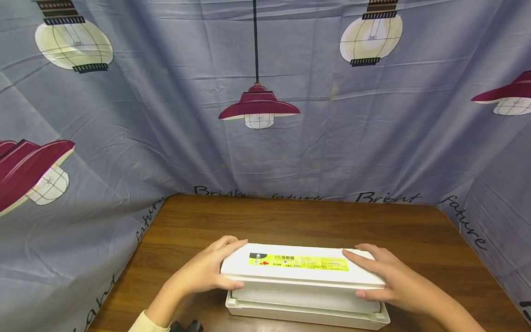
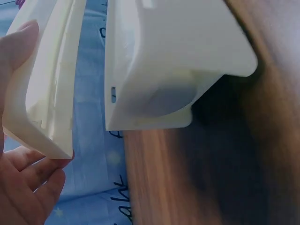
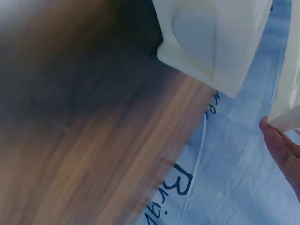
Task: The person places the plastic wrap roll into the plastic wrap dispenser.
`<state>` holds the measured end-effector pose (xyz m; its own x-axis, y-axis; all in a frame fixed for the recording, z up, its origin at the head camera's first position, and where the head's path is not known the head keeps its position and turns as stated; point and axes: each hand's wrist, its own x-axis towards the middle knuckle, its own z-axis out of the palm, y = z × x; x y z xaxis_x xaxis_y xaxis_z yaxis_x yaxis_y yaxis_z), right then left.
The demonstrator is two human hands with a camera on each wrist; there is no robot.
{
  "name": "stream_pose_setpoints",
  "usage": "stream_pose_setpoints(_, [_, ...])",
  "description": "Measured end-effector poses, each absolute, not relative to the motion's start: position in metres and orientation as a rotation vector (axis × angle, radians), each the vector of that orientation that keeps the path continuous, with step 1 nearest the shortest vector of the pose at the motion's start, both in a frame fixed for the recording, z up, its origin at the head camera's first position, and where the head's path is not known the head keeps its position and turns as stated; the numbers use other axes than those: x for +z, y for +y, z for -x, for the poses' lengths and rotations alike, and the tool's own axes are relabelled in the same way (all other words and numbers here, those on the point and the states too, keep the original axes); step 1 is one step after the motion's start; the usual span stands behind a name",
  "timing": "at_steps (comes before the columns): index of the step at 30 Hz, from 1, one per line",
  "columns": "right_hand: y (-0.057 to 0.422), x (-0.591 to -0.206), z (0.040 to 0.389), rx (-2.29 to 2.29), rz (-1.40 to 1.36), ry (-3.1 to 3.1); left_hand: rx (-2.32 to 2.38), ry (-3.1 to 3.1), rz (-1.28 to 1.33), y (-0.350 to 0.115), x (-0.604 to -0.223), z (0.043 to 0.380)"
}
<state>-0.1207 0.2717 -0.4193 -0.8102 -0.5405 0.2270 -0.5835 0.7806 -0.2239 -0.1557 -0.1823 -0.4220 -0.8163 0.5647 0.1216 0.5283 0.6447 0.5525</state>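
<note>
A white lid with a yellow label reading "PE保鲜膜" belongs to a cling film dispenser box. Its white base stands on the table below. My left hand grips the lid's left end, thumb on the front edge. At the other end, my right hand holds the lid with thumb in front and fingers over the top. Both wrist views show a gap between the lid and the base, so the lid is lifted off it. What lies inside the base is mostly hidden.
The brown wooden table reaches back to a grey-blue curtain printed with lamps and lettering. A small dark object shows at the bottom edge, near the left sleeve.
</note>
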Motion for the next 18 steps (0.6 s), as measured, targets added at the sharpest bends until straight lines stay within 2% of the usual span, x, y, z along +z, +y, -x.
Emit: stream_pose_setpoints(18, [0.267,-0.444,0.095,0.308,-0.914,-2.723,0.871,2.814,-0.974,-0.185,-0.451,0.133])
